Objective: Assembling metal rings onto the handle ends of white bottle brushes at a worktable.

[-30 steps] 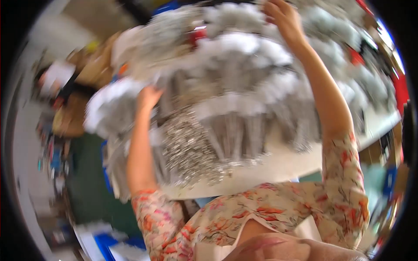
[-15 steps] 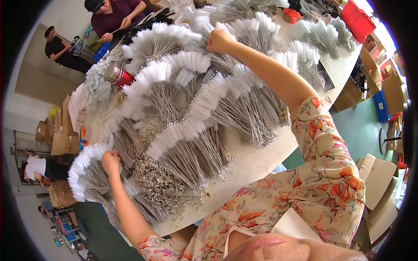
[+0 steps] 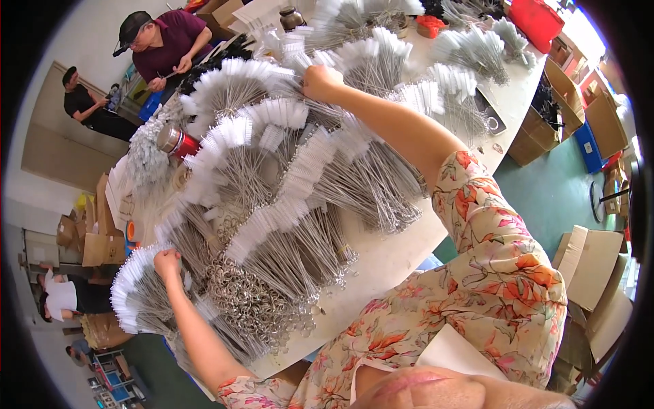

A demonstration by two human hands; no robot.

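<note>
Many thin wire brushes with white bristle heads lie fanned out in bundles across the table. My left hand (image 3: 167,263) is closed at the inner edge of a fanned brush bundle (image 3: 133,286) on the near left; what its fingers pinch, if anything, is too small to make out. At the far middle, my right hand (image 3: 322,83) has its fingers curled in over the bristle heads of another brush bundle (image 3: 340,109), and its fingertips are hidden. Between my arms lie more brush bundles (image 3: 279,235) and a heap of small metal rings (image 3: 248,290).
A red jar with a metal lid (image 3: 178,141) stands at the left among the brushes. A red container (image 3: 535,26) sits at the far right corner. Cardboard boxes (image 3: 538,129) stand on the floor to the right. A co-worker in a dark red shirt (image 3: 178,41) handles something thin across the table.
The whole view has shifted, with most things now lower. My left hand has moved slightly away from me along the left bundle. My right hand stays at the far brushes.
</note>
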